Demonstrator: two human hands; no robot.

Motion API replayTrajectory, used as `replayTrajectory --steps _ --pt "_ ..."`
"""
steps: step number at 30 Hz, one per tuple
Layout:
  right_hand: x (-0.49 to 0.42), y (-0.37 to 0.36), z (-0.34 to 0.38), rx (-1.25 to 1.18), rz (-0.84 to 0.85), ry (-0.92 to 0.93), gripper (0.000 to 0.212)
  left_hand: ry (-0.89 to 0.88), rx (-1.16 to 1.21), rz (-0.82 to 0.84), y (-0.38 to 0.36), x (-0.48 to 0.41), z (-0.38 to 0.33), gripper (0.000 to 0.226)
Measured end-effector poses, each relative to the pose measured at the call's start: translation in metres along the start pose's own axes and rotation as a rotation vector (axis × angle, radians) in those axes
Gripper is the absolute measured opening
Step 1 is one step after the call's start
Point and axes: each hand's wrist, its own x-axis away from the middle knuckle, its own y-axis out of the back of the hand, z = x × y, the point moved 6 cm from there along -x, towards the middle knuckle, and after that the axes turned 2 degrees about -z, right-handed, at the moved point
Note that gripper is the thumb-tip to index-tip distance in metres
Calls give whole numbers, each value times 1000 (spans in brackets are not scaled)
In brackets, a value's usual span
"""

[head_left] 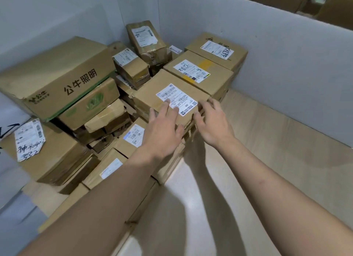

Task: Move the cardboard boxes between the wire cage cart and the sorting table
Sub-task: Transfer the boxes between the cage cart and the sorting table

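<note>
A cardboard box with a white shipping label (152, 95) lies on top of a pile of boxes in the middle of the view. My left hand (164, 127) lies flat on its top, fingers straight, fingertips on the label. My right hand (212, 120) is at the box's near right corner with fingers spread and slightly bent; whether it touches the box I cannot tell. Behind this box sit two more labelled boxes (198, 72) in a row toward the back wall.
Grey panel walls (286, 64) enclose the space at back and right. A large printed box (55, 78) tops the heap at the left, with several smaller boxes below and behind. A pale bare floor (257, 141) extends to the right and toward me.
</note>
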Motion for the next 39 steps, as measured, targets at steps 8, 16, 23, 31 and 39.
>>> replayTrajectory --steps 8,16,23,31,39 --pt "-12 -17 0 -71 -69 -24 47 130 116 38 -12 -11 23 63" --pt "26 -22 12 -104 -137 25 33 132 111 9 -9 14 39 57" --pt "47 -33 33 -19 -28 153 49 59 2 -14 -1 40 62 57" --pt "63 -51 60 9 100 278 49 -56 128 53 7 46 71 53" --pt "105 -29 90 5 24 232 48 -155 148 12 50 80 68 51"
